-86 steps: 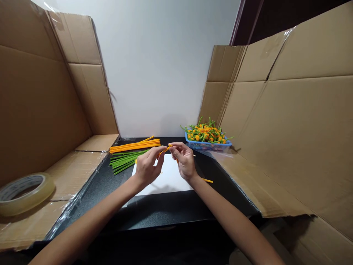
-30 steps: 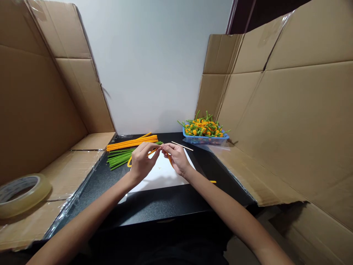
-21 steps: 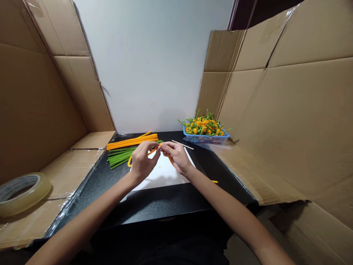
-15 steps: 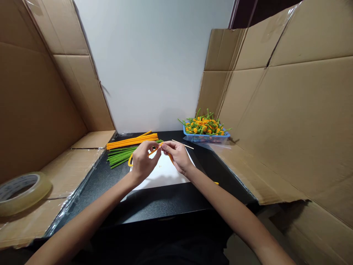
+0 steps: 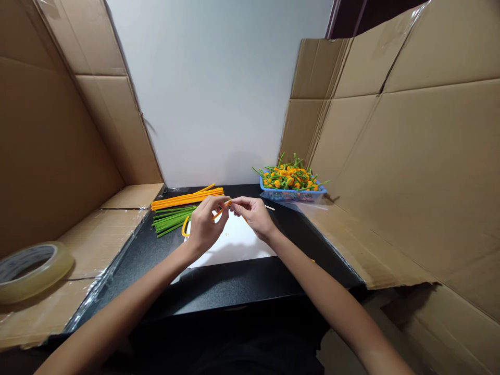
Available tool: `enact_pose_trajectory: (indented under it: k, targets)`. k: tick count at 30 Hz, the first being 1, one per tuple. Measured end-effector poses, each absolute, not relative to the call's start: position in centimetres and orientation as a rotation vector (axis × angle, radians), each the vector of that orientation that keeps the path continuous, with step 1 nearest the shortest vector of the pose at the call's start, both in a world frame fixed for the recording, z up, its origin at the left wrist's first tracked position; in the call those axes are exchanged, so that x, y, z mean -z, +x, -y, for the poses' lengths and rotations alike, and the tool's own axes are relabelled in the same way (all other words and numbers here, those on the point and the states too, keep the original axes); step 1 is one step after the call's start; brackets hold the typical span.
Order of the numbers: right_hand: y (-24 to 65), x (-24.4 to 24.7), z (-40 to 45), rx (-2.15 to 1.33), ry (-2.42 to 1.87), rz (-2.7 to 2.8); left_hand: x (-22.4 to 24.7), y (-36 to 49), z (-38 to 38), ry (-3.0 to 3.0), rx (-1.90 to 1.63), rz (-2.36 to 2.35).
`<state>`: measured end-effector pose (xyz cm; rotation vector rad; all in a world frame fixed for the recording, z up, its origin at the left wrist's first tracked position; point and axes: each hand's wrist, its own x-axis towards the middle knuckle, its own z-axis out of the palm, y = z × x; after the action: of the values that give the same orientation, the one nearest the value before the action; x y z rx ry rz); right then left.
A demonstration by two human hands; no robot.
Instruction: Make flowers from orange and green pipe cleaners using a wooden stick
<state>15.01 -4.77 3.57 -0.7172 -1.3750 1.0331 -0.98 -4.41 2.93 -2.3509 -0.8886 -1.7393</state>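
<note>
The left hand [image 5: 204,227] and the right hand [image 5: 253,215] are close together above a white paper sheet [image 5: 230,242], their fingertips almost meeting. The left hand's thumb and fingers are pinched on an orange pipe cleaner [image 5: 217,214], whose end curls into a hook at about 8 o'clock from the fingers. The right hand's fingers [image 5: 239,201] are closed around a thin wooden stick [image 5: 269,207], whose tip pokes out at about 3 o'clock; the pipe cleaner seems to run alongside it, but the fingers hide exactly how they meet. The sheet lies on a black table [image 5: 234,284]. At about 10 o'clock from the hands is a bundle of orange pipe cleaners [image 5: 187,198], with green pipe cleaners [image 5: 170,221] just below it at about 9 o'clock. At about 2 o'clock, a blue plastic basket [image 5: 292,196] holds orange-and-green pipe-cleaner flowers [image 5: 289,177]. Cardboard panels [image 5: 429,172] flank the table, and a roll of clear tape [image 5: 31,273] sits on the cardboard at about 8 o'clock.
</note>
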Motion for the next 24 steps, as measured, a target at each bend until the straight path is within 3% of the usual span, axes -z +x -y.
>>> enact_pose_trajectory:
  k: [9,15,24]
  targets:
    - [15.5,-3.2,4.4,-0.723,-0.824,1.517,-2.4,-1.2,4.2,-2.369,1.700,0.882]
    - [15.7,-3.5,4.9,-0.332,-0.956,1.714,-3.0,-1.8,3.9,-2.204,1.260,0.695]
    - [15.8,-3.8,5.0,-0.317,-1.032,1.745,-3.4,-2.7,3.3,-2.045,0.981,0.556]
